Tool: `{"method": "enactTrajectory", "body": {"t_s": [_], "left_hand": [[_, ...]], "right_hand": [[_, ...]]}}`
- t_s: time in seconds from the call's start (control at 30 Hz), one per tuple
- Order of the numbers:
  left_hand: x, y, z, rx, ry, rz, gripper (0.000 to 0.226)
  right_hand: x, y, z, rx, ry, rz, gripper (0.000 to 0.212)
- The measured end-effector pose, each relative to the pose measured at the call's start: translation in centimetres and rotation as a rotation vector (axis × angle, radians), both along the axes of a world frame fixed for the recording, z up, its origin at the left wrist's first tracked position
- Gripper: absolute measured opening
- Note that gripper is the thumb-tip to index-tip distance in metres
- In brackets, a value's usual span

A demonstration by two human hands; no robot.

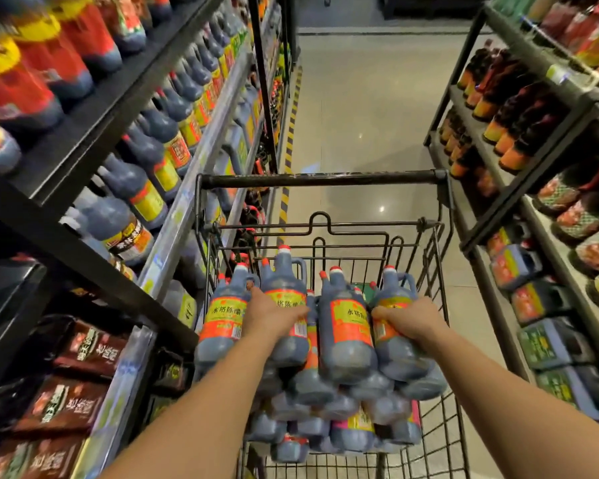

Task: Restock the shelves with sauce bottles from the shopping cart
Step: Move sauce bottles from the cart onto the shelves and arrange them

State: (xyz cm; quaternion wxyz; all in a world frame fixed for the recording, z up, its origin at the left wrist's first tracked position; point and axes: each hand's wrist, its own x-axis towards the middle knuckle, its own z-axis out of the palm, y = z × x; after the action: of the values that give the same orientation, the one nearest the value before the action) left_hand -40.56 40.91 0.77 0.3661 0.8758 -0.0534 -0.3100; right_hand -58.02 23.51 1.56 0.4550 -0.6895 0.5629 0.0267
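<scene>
A wire shopping cart [325, 179] stands in the aisle, piled with dark sauce bottles that have red caps, handles and orange-yellow labels. My left hand [268, 314] grips the second bottle from the left [286, 278] in the top row, fingers curled over its label. My right hand [407, 319] grips the rightmost top bottle [393, 281] around its body. Between them lies another top bottle [346, 319], and one more [223, 312] lies at the far left. Several more bottles are stacked underneath.
The left shelving [194, 188] holds rows of dark bottles with yellow and red labels, with brown packets [83, 350] low down. The right shelving [519, 188] holds dark bottles and jugs. Tiled aisle floor [367, 108] stretches ahead beyond the cart.
</scene>
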Motion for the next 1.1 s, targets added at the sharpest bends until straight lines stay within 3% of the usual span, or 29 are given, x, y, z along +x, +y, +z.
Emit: {"method": "enactTrajectory", "body": {"t_s": [0.07, 0.2, 0.33, 0.53, 0.67, 0.9, 1.1], "left_hand": [[-0.4, 0.8, 0.5, -0.088, 0.020, 0.056, 0.113], [-1.8, 2.7, 2.5, -0.288, -0.053, 0.089, 0.099], [-2.9, 5.1, 6.0, -0.404, -0.140, 0.056, 0.106], [-4.2, 8.9, 12.8, -0.602, -0.280, 0.033, 0.085], [-5.3, 12.5, 17.2, -0.710, -0.403, 0.034, 0.086], [-6.2, 20.9, 22.4, -0.811, -0.633, 0.156, 0.091], [-5.2, 28.5, 23.7, -0.760, -0.722, 0.297, 0.094]], "right_hand": [[-0.8, 0.2, 0.0, 0.047, -0.024, -0.091, 0.067], [-2.6, 0.9, 1.3, -0.051, -0.142, -0.062, 0.063], [-3.6, 2.3, 4.1, -0.187, -0.295, -0.041, 0.060], [-3.0, 6.2, 10.9, -0.270, -0.516, 0.041, 0.082], [-1.6, 10.5, 15.4, -0.293, -0.685, 0.170, 0.077], [2.2, 19.9, 21.7, -0.306, -0.969, 0.397, 0.076], [6.8, 26.7, 22.8, -0.216, -1.106, 0.617, 0.083]]}}
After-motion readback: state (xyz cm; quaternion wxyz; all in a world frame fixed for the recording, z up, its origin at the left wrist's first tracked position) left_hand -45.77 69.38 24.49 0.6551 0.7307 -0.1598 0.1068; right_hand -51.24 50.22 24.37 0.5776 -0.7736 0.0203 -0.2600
